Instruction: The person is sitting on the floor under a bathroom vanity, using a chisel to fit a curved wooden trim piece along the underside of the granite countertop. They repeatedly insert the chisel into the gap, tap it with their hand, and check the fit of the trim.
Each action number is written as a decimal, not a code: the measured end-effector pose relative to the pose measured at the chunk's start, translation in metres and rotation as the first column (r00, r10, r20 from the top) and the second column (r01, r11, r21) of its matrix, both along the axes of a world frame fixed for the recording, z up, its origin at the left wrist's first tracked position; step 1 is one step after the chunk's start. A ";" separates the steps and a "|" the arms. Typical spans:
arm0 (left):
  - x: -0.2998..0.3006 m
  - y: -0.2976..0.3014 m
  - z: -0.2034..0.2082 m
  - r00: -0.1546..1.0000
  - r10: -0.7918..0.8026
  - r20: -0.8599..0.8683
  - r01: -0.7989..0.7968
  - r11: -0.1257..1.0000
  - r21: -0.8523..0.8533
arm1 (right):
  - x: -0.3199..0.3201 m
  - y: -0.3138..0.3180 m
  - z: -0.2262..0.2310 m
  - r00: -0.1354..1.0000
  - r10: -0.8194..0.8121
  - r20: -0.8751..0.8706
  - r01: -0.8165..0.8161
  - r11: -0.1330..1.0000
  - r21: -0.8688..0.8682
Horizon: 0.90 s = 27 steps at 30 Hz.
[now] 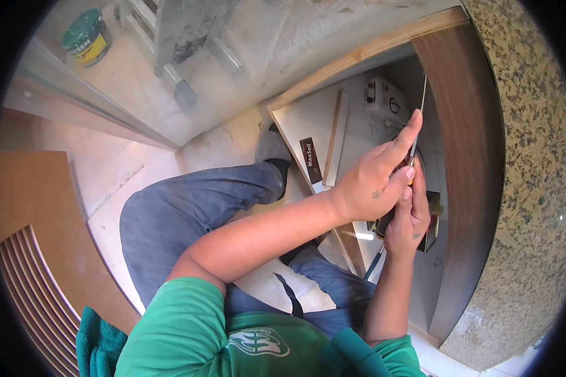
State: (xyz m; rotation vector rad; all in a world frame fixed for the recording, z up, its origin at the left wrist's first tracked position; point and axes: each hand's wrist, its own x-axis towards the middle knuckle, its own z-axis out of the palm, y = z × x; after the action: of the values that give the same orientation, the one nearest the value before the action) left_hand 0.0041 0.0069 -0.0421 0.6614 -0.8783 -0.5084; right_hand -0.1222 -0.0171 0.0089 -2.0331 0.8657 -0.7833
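Observation:
Both my hands meet inside an open cabinet, around a screwdriver [423, 94] with a long thin metal shaft that points up beside the wooden front rail [454, 125]. My left hand [378, 174] pinches it at the base of the shaft, with the index finger stretched along the metal. Just below, my right hand [411, 217] is closed around the handle end. Only a small orange-yellow bit of the handle shows between the fingers. The shaft's tip lies close to the rail; whether it touches the wood cannot be made out.
On the cabinet's pale floor lie a dark box [310, 160], a wooden strip [337, 135] and a white appliance with a knob [385, 99]. A speckled granite countertop [528, 157] edges the right. A ladder [151, 38], green bucket [87, 39] and slatted door panel [44, 213] stand left.

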 end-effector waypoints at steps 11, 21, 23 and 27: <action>0.003 -0.002 0.003 1.000 -0.023 -0.008 0.023 0.999 0.041 | 0.010 0.001 0.011 0.999 -0.024 -0.038 0.024 1.000 -0.002; 0.003 0.000 0.003 1.000 -0.008 0.024 0.006 0.996 0.085 | 0.010 0.003 0.014 0.999 -0.025 -0.045 0.027 0.999 0.038; 0.003 0.001 0.005 1.000 -0.017 0.019 0.015 0.996 0.093 | 0.011 0.002 0.015 0.999 -0.033 -0.028 0.034 0.999 0.037; 0.013 0.000 0.006 0.997 -0.075 -0.032 0.078 0.994 0.078 | 0.020 0.004 0.014 0.998 -0.056 -0.009 0.057 0.992 0.115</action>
State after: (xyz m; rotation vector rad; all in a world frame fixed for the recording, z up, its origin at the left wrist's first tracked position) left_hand 0.0166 0.0071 -0.0364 0.6925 -0.8619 -0.6228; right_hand -0.1020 -0.0126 0.0231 -1.9181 0.9531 -0.7419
